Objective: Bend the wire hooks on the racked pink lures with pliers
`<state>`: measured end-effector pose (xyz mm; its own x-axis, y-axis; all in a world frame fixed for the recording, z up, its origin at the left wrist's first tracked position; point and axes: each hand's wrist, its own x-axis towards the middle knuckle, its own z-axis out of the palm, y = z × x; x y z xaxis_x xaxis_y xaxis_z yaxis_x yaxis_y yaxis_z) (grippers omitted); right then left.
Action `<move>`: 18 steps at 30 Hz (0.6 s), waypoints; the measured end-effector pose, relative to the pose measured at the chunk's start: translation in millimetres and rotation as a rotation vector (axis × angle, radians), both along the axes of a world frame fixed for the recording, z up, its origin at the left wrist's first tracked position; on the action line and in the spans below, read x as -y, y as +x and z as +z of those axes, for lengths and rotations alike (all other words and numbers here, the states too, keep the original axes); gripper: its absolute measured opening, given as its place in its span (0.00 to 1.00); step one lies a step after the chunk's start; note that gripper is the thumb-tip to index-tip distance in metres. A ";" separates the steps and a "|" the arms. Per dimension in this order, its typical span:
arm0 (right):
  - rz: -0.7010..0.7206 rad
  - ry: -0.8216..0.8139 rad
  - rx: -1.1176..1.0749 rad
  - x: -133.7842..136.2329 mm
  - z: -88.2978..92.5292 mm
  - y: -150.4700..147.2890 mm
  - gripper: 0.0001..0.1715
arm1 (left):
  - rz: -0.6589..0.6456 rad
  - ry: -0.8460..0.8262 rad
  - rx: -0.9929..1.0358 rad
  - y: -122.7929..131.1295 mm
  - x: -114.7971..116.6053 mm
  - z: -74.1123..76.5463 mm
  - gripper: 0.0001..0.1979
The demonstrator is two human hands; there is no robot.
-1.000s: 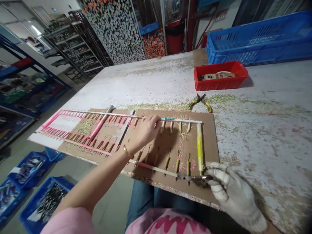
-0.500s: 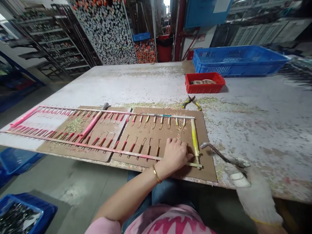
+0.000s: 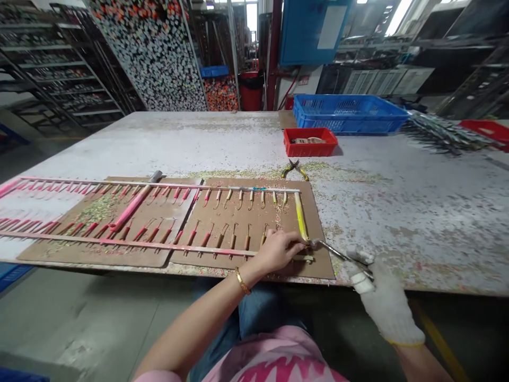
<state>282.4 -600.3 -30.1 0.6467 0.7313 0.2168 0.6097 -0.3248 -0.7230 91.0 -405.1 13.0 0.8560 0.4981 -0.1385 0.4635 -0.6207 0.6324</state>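
A long, ladder-like metal rack (image 3: 234, 252), stained pink and yellow, lies on cardboard sheets (image 3: 318, 233). Two rows of small hooks (image 3: 251, 198) with pink, cream or brown sleeves point inward from its rails. My bare left hand (image 3: 276, 249), with a gold bracelet at the wrist, lies over the near rail by the right end. Its thumb and fingers pinch together near the foot of the yellow crossbar (image 3: 301, 215); what they hold is hidden. White-gloved, my right hand (image 3: 382, 297) grips a slender metal tool (image 3: 332, 250), whose rounded tip meets the left fingertips.
Pliers (image 3: 294, 168) with yellow-black handles lie open beyond the cardboard. Farther back stand a red bin (image 3: 310, 150) with pale pieces inside and a blue crate (image 3: 345, 127). Thin dark pieces (image 3: 445, 132) are heaped at the right. Coloured flakes litter the worktable (image 3: 238, 143).
My right hand has brought the tool's tip leftward to the left fingers. My left hand has shifted toward the yellow crossbar, thumb and fingers now together. The camera view has turned right.
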 end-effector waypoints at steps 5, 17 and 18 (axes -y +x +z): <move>0.099 -0.077 0.021 3.7 2.0 -8.8 0.29 | -0.055 0.051 0.053 0.8 -1.1 -2.8 0.10; 0.051 -0.143 0.177 10.6 -4.4 -9.8 0.30 | -0.075 0.206 0.037 -11.7 -7.2 -12.7 0.12; 0.043 -0.137 0.209 10.4 -3.6 -9.2 0.30 | -0.073 0.214 0.043 -11.5 -6.9 -13.6 0.12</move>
<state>273.2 -610.7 -33.7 0.5655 0.7891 0.2399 0.7570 -0.3812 -0.5306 79.5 -398.2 -0.5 0.8936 0.4490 0.0016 0.3879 -0.7737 0.5009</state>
